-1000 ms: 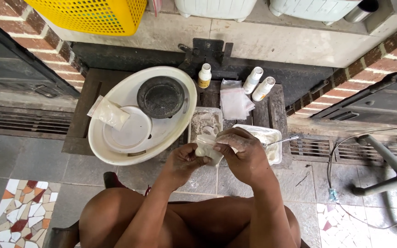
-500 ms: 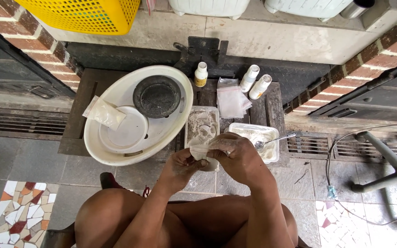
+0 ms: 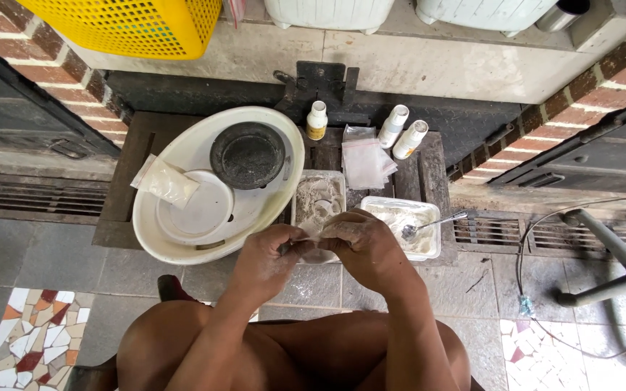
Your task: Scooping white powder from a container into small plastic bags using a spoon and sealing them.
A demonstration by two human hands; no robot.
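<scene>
between the knees, just above the near edge of the clear tray [image 3: 318,199] of pale powder, the left hand [image 3: 268,259] and right hand [image 3: 365,246] meet, fingertips pinched together on a small clear bag [image 3: 313,230]. the bag sits between them, equally near both, its mouth toward the tray. a spoon [image 3: 429,223] rests in the white tub [image 3: 429,245] just right.

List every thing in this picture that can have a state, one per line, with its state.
Left hand: fingers pinching a small pale bag.
Right hand: fingers gripping the same bag.
Three small bottles: capped, one upright, two leaning.
Square tub: open, powder inside, spoon resting in it.
White basin: holds a dark bowl.
</scene>
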